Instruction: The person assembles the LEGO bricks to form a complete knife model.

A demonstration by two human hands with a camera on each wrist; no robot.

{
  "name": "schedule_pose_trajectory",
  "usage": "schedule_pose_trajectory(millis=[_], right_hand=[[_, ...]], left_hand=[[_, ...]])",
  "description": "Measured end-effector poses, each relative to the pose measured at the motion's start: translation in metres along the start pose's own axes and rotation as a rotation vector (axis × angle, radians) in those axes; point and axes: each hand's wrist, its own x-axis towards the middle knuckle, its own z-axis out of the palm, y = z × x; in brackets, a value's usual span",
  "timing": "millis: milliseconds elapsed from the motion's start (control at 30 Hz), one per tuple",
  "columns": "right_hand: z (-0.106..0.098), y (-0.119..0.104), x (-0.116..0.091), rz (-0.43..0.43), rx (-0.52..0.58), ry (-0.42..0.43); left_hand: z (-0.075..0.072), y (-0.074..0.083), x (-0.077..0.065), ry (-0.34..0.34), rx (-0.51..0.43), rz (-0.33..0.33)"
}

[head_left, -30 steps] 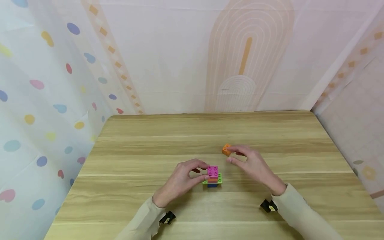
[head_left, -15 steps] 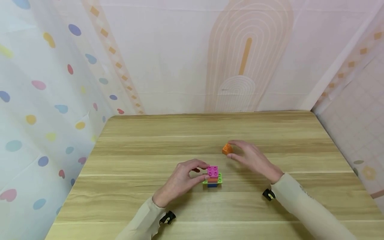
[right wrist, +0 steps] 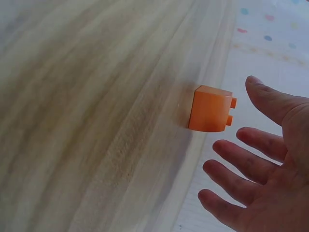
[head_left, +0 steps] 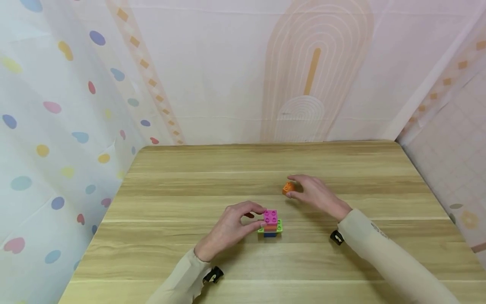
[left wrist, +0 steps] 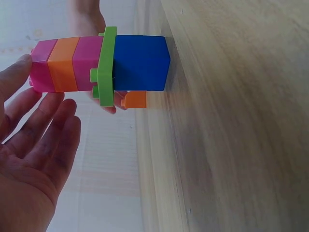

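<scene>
A tower of toy building bricks [head_left: 270, 217] stands upright on the table. From the bottom, the left wrist view shows a blue brick [left wrist: 141, 63], a green plate [left wrist: 106, 67], a pink brick [left wrist: 88, 63], an orange brick [left wrist: 63, 65] and another pink brick [left wrist: 42, 65] on top. My left hand [head_left: 233, 226] pinches that top brick between thumb and fingers. Farther back lies a single orange brick [right wrist: 209, 110], studs up. Around it, without visible contact in the right wrist view, my right hand [head_left: 317, 195] has its fingers spread and thumb apart.
The wooden table [head_left: 190, 181] reaches back to a patterned curtain [head_left: 220, 84]. More curtain hangs along the left and right sides. Each wrist wears a black device, seen below the left cuff [head_left: 213, 275] and the right cuff [head_left: 336, 237].
My right hand has shifted slightly away from me, its fingers spreading wider around the orange brick. My left hand and the tower have stayed in place.
</scene>
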Motion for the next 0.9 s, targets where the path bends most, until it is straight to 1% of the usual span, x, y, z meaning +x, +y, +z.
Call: schedule_pose_trajectory(millis=[200,367,900], right_hand=[[0.001,-0.001,0.005,0.029,-0.013,-0.036],[0.004,-0.001,0.009,0.020,-0.032,-0.051],[0.008,-0.002,0.012,-0.002,-0.053,-0.037]], left_hand=[[0.001,0.000,0.000,0.005,-0.003,0.010],[0.001,-0.001,0.000,0.004,0.001,0.012],[0.002,-0.002,-0.001,0.008,0.003,0.018]])
